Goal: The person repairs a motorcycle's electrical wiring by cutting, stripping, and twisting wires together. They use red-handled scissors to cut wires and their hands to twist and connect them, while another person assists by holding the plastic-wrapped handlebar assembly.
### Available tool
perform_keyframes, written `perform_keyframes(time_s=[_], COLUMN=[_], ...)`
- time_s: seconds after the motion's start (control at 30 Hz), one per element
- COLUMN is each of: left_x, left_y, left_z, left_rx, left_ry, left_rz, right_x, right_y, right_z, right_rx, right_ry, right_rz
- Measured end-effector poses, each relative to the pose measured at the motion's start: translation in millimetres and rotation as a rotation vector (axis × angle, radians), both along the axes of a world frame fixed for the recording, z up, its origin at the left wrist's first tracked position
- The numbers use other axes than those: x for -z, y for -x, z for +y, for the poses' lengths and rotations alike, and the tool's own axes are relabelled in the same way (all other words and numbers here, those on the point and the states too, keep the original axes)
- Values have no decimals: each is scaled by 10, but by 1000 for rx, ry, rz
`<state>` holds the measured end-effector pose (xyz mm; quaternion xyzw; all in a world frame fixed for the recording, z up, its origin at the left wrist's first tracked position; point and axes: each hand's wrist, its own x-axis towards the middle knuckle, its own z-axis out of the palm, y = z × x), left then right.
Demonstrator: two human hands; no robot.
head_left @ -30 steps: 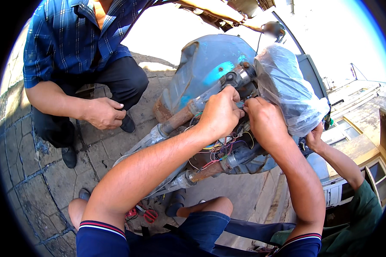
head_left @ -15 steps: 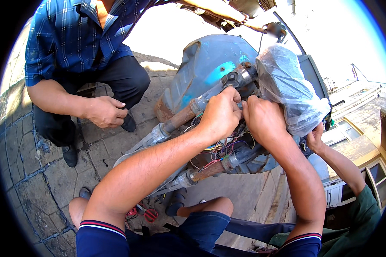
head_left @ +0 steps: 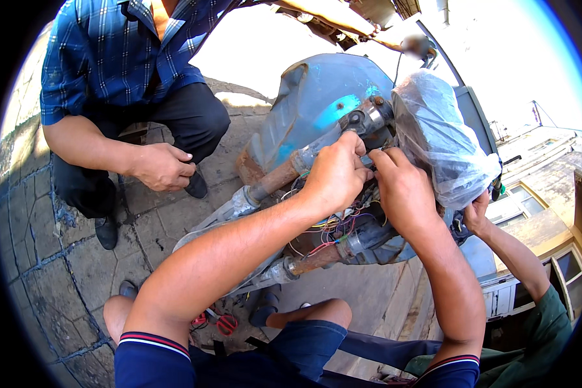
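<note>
Our fingertips meet over the tangle of coloured wires between the two rusty fork tubes of a scooter front. Our left hand has its fingers curled together, pinched on something small at the wires; our right hand has its fingers bunched against the same spot, though we cannot tell exactly what they grip. Just beside our right hand sits the headlight wrapped in clear plastic, and behind it the blue fender. Another person's hand steadies the wrapped part from the right. A person in a blue checked shirt crouches on the stone paving, in bright sun outdoors.
</note>
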<state>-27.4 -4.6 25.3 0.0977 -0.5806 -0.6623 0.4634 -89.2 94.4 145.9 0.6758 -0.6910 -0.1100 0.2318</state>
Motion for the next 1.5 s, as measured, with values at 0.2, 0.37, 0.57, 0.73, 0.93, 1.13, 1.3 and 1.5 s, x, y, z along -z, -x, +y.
perform_keyframes(time_s=[0.2, 0.37, 0.57, 0.73, 0.93, 1.13, 1.3, 1.5], left_x=[26, 24, 25, 45, 82, 57, 31, 9], left_y=[8, 14, 6, 10, 45, 77, 58, 52], left_z=[-3, 3, -9, 6, 3, 36, 51, 90], left_rx=[-11, 9, 13, 6, 36, 109, 76, 56], left_ry=[4, -5, -10, -12, -31, -110, -82, -66], left_rz=[-1, 1, -7, -10, 26, 59, 41, 36], right_x=[-13, -36, -29, -61, -63, -43, -46, -68], right_y=[61, 118, 146, 94, -13, 67, 40, 136], right_z=[-55, -26, -59, -78, -192, -46, 84, 64], right_rx=[-31, -30, 21, 78, 281, 163, -38, -55], right_ry=[-42, -62, -85, -103, -97, 52, 69, -44], right_rz=[87, 75, 69, -3, -47, -81, -39, 38])
